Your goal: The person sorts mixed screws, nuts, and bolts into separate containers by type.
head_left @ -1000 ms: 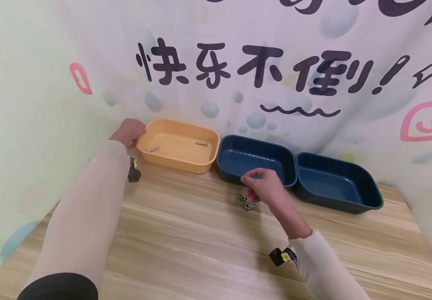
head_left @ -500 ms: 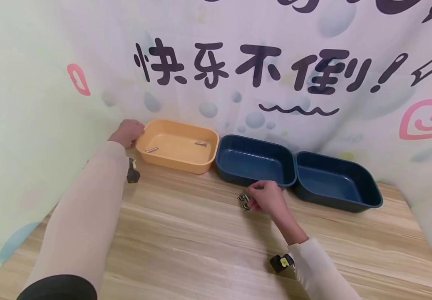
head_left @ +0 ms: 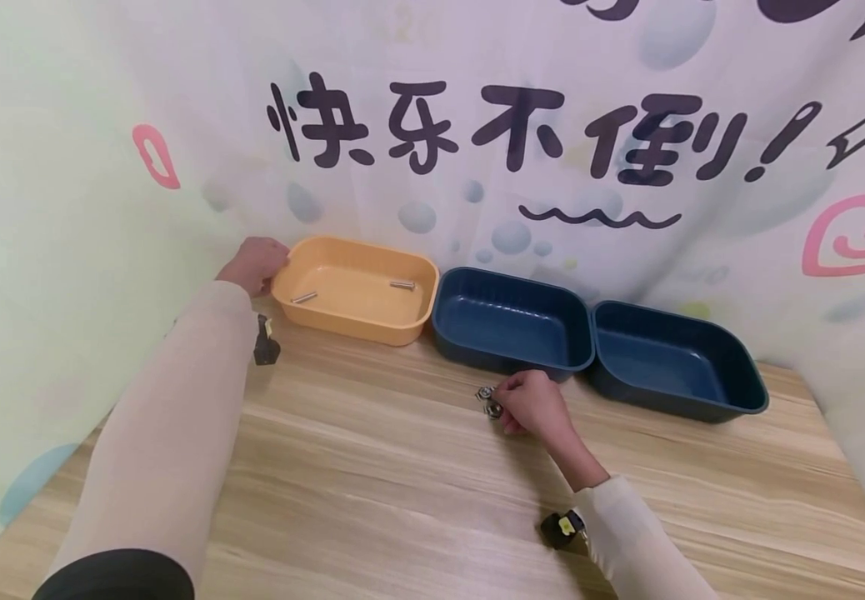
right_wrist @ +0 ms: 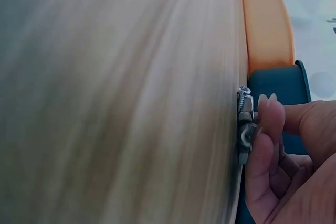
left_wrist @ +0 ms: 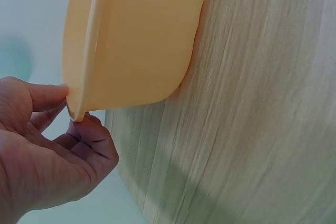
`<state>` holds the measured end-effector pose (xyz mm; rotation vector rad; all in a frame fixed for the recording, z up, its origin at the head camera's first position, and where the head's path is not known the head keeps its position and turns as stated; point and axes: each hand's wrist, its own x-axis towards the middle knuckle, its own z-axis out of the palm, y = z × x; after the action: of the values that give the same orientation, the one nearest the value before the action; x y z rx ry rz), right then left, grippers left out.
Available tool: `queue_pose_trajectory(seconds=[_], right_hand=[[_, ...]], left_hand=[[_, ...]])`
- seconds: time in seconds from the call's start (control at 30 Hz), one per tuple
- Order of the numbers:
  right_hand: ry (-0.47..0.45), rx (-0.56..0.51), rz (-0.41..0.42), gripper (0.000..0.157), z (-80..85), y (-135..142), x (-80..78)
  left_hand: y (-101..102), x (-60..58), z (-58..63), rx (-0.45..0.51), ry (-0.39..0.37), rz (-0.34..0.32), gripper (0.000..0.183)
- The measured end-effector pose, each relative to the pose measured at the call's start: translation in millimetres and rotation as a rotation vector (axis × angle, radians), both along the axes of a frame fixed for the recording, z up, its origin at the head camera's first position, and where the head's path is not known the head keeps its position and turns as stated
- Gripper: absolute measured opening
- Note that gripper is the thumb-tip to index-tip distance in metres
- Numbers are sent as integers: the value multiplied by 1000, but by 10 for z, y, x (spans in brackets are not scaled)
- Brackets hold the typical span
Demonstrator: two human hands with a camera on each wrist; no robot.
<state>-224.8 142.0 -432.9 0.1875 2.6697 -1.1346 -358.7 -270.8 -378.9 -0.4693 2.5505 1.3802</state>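
In the head view, my left hand (head_left: 256, 265) holds the left end of a yellow plastic bin (head_left: 357, 327). The left wrist view shows its thumb and fingers pinching the bin's rim (left_wrist: 90, 40). Two silver screws (head_left: 402, 285) lie apart on the bin floor. My right hand (head_left: 537, 404) is down at the tabletop, its fingers curled beside a small cluster of metal nuts (head_left: 492, 409). In the right wrist view, the fingertips touch or nearly touch the nuts (right_wrist: 247, 135), and a small screw (right_wrist: 244, 92) shows at the cluster's end. Whether they grip a piece is hidden.
Two dark blue bins, a middle one (head_left: 511, 321) and a right one (head_left: 676, 367), stand in a row beside the yellow bin. Behind them hangs a printed cloth (head_left: 417, 192). The wooden table (head_left: 372, 483) spreads out in front.
My right hand has come down from above the small metal pieces, near the middle blue bin's front rim, to the pieces on the table. The left hand has stayed on the yellow bin.
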Motion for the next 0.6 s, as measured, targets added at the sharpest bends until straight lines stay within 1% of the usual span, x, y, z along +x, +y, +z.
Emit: queue_pose_trajectory(seconds=[0.13,0.23,0.33,0.53,0.57,0.6], right_hand=[[26,65,27,12,-2,-21,8],[37,94,33,11,9,-38,17],[35,100,30,11,24,-50,21],[22,93,28,12,42,-50,14],[21,92,27,12,49,-48,15],[21,88,25,12,58,-47,16]], left_hand=[[-1,-3,-3,-1,1,-2,39],[5,9,6,0,5,-6,39],[-2,24,24,-16,8,-36,41],[-5,-4,21,-44,-8,-35,42],[-7,-10,18,-59,-7,-43,42],[-9,-12,22,-94,-4,-73,42]])
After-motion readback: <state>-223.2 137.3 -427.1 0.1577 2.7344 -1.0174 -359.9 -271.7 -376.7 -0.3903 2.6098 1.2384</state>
